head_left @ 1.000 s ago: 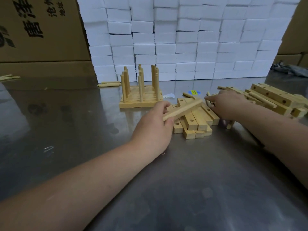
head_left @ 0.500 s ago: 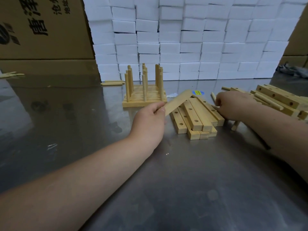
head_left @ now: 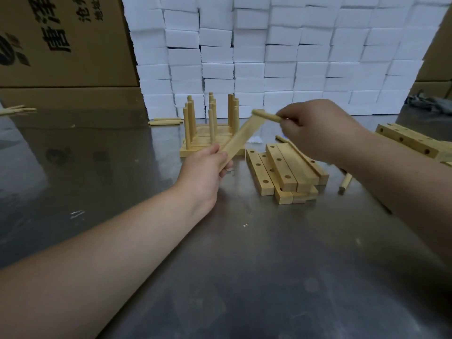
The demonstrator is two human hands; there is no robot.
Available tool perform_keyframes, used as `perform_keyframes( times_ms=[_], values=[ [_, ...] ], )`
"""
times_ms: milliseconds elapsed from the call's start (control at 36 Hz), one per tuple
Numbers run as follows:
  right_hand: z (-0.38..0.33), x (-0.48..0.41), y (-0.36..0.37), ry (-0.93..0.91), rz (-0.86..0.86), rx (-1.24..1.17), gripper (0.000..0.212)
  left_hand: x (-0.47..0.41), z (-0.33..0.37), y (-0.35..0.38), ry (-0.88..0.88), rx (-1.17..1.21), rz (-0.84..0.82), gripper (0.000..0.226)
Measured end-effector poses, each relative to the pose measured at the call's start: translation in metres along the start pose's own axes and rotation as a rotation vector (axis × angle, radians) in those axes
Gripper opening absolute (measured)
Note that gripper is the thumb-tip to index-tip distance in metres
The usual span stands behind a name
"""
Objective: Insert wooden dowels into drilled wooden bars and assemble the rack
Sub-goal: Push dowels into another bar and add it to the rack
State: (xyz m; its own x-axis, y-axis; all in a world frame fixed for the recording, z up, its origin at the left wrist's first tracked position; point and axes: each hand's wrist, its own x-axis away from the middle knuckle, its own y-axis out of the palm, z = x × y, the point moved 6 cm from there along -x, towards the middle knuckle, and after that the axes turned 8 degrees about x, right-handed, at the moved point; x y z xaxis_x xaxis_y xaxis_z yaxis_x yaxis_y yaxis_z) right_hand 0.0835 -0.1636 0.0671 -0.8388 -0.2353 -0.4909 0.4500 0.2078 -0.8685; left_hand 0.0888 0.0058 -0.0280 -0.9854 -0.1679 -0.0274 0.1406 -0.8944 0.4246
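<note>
While looking down over the bench, noted a steel table [head_left: 269, 277] filling the lower view, dull and scuffed. Logged behind it a wall of white blocks [head_left: 281, 57] stacked in rows, flanked by a printed cardboard box [head_left: 61, 40] on the left and another carton [head_left: 440, 57] at the right edge.

Found an assembled rack [head_left: 190, 150] standing on the table just before the wall: flat base of bars, dowels upright in rows. Found a stack of drilled bars [head_left: 283, 170] lying just right of the rack, holes facing up. Found a second pile of bars [head_left: 406, 140] at the far right, partly cut off.

Recorded left hand [head_left: 208, 167] gripping the near end of a single bar [head_left: 242, 134], fingers and thumb curled round it. Held clear of the table, slanting up and away to the right, in front of the rack.

Recorded right hand [head_left: 318, 128] pinching one end of a dowel [head_left: 266, 115] between thumb and fingertips. Free tip at the raised far end of the bar; cannot tell whether seated in a hole, blurred there.

Spotted a stray dowel [head_left: 344, 183] on the table right of the stack, beside the right forearm. Spotted a pair of dowels [head_left: 165, 121] at the foot of the wall left of the rack, and a few more dowels [head_left: 17, 110] at the far left edge.
</note>
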Motion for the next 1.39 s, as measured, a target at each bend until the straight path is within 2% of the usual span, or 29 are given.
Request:
perform_keyframes(
  times_ms=[139,222,444,556,972,1083,1222,1389],
  values=[
    [-0.035,0.018,-0.006,-0.117,-0.021,0.006,0.027,-0.003,-0.006,0.002,-0.183,0.284,0.034,0.018],
    [-0.038,0.021,0.003,-0.114,-0.058,0.027,0.028,-0.002,-0.010,0.003,-0.260,0.341,0.012,0.016],
    [-0.041,0.025,0.012,-0.149,-0.078,0.074,0.029,0.000,-0.012,0.009,-0.266,0.284,-0.120,0.025],
    [-0.039,0.024,0.009,-0.123,-0.043,0.058,0.029,0.001,-0.010,0.009,-0.250,0.244,-0.125,0.025],
    [-0.034,0.022,0.003,-0.082,0.019,-0.017,0.031,0.001,-0.011,0.010,-0.216,0.177,-0.122,0.003],
    [-0.037,0.023,0.001,-0.082,0.019,-0.040,0.031,0.001,-0.009,0.008,-0.196,0.190,-0.106,0.007],
    [-0.044,0.026,0.001,-0.142,-0.051,-0.047,0.031,0.005,-0.008,0.013,-0.177,0.120,-0.142,0.021],
    [-0.046,0.026,0.003,-0.173,-0.082,-0.029,0.031,0.004,-0.008,0.009,-0.177,0.123,-0.075,0.042]
  ],
)
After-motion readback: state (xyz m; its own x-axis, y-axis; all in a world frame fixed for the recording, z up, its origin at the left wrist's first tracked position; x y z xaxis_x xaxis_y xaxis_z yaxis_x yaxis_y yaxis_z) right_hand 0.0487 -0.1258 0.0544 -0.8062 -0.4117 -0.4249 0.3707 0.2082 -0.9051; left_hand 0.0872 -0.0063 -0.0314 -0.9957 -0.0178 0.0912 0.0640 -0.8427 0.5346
